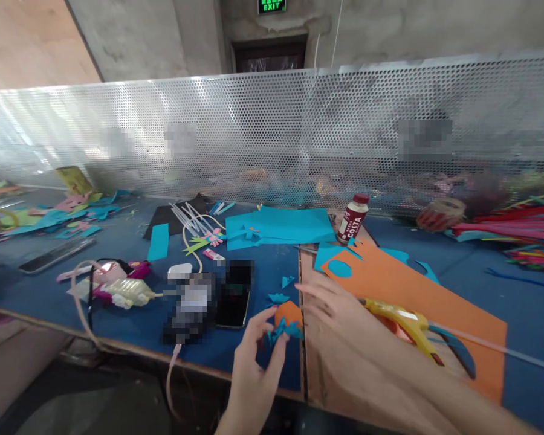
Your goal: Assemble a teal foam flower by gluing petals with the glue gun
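Observation:
My left hand (259, 362) pinches a small blue paper flower (284, 331) near the front of the table, with an orange paper disc (288, 314) against its upper side. My right hand (333, 308) is just right of it, palm down, fingers stretched out and holding nothing that I can see. Beyond the two hands lie small blue paper pieces (278, 298). By my right wrist a yellow glue gun (405, 323) with a clear glue stick rests on a sheet of orange paper (435, 290).
Left of my hands lie a black phone (233, 296) and a blurred dark object with a cable. Blue paper sheets (294, 223) and a red-capped bottle (354, 217) stand farther back. A tape roll (442, 214) and bundled coloured stems (517, 232) lie right. A perforated metal screen (263, 133) closes the back.

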`<state>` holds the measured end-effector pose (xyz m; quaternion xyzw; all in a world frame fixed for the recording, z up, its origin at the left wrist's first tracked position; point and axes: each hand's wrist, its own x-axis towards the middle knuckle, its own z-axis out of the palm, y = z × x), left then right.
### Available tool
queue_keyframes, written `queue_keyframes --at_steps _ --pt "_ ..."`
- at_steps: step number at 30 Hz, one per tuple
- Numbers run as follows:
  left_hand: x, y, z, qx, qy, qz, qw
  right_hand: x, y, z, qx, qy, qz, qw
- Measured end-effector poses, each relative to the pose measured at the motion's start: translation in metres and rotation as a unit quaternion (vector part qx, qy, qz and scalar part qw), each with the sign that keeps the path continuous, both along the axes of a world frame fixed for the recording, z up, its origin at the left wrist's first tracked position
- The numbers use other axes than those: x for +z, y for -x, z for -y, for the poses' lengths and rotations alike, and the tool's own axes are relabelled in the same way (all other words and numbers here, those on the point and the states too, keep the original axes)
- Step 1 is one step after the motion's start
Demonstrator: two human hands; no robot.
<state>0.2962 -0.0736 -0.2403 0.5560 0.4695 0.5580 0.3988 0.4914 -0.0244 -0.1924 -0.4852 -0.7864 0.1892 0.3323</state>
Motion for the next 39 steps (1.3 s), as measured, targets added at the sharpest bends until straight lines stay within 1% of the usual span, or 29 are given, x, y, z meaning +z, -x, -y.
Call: queue_keyframes --at_steps 3,5,7,10,13,15,16,17,19,20,22,23,24,26,28,29,31,33,34,36,39 --pt "-0.002 0.006 -0.002 0.029 -0.041 -0.112 0.992 -0.006 0.002 -0.057 0.044 -0.019 0.056 0.997" --pt "-0.005 0.007 -0.001 0.033 -0.057 -0.176 0.982 -0.013 0.006 -0.084 0.094 -0.024 0.090 0.991" --pt "-0.009 0.006 0.001 0.043 -0.067 -0.230 0.970 -0.018 0.009 -0.097 0.128 -0.031 0.112 0.985" --pt "-0.012 0.006 0.004 0.068 -0.084 -0.280 0.954 -0.021 0.008 -0.100 0.138 -0.053 0.118 0.982" --pt "-0.008 0.009 0.004 0.095 -0.111 -0.277 0.950 -0.016 0.002 -0.091 0.119 -0.076 0.104 0.984" --pt "-0.002 0.011 0.001 0.098 -0.122 -0.234 0.960 -0.008 -0.001 -0.076 0.103 -0.089 0.091 0.987" --pt "0.001 0.012 -0.002 0.085 -0.113 -0.199 0.970 -0.003 -0.002 -0.066 0.097 -0.093 0.085 0.987" --pt "0.006 0.012 -0.005 0.059 -0.089 -0.156 0.982 0.003 -0.001 -0.055 0.094 -0.097 0.079 0.988" --pt "0.014 0.009 -0.013 -0.035 -0.002 -0.050 0.998 0.014 0.001 -0.030 0.110 -0.104 0.077 0.986" --pt "0.018 0.006 -0.018 -0.087 0.043 0.005 0.995 0.019 0.002 -0.017 0.122 -0.108 0.081 0.983" --pt "0.024 0.000 -0.025 -0.183 0.102 0.095 0.973 0.026 0.004 0.003 0.154 -0.114 0.112 0.975" --pt "0.027 -0.002 -0.028 -0.212 0.119 0.126 0.962 0.028 0.004 0.010 0.164 -0.102 0.128 0.973" --pt "0.029 -0.004 -0.031 -0.227 0.123 0.146 0.955 0.029 0.004 0.015 0.175 -0.091 0.145 0.969" --pt "0.032 -0.004 -0.033 -0.233 0.114 0.158 0.953 0.028 0.002 0.020 0.190 -0.080 0.170 0.964" --pt "0.034 -0.002 -0.033 -0.209 0.091 0.140 0.963 0.025 0.000 0.021 0.183 -0.101 0.172 0.963" --pt "0.035 0.000 -0.033 -0.190 0.079 0.130 0.970 0.023 0.000 0.022 0.161 -0.118 0.163 0.966" --pt "0.037 0.002 -0.030 -0.151 0.065 0.115 0.980 0.019 0.002 0.026 0.079 -0.137 0.122 0.980" --pt "0.038 0.002 -0.024 -0.129 0.070 0.113 0.983 0.015 0.008 0.035 -0.022 -0.125 0.065 0.990" --pt "0.038 0.001 -0.020 -0.127 0.078 0.111 0.983 0.013 0.012 0.041 -0.061 -0.116 0.039 0.991" --pt "0.036 -0.003 -0.011 -0.130 0.080 0.111 0.982 0.006 0.020 0.054 -0.100 -0.100 -0.003 0.990" --pt "0.031 -0.010 0.000 -0.142 0.079 0.137 0.977 -0.008 0.030 0.070 -0.108 -0.095 -0.078 0.987"
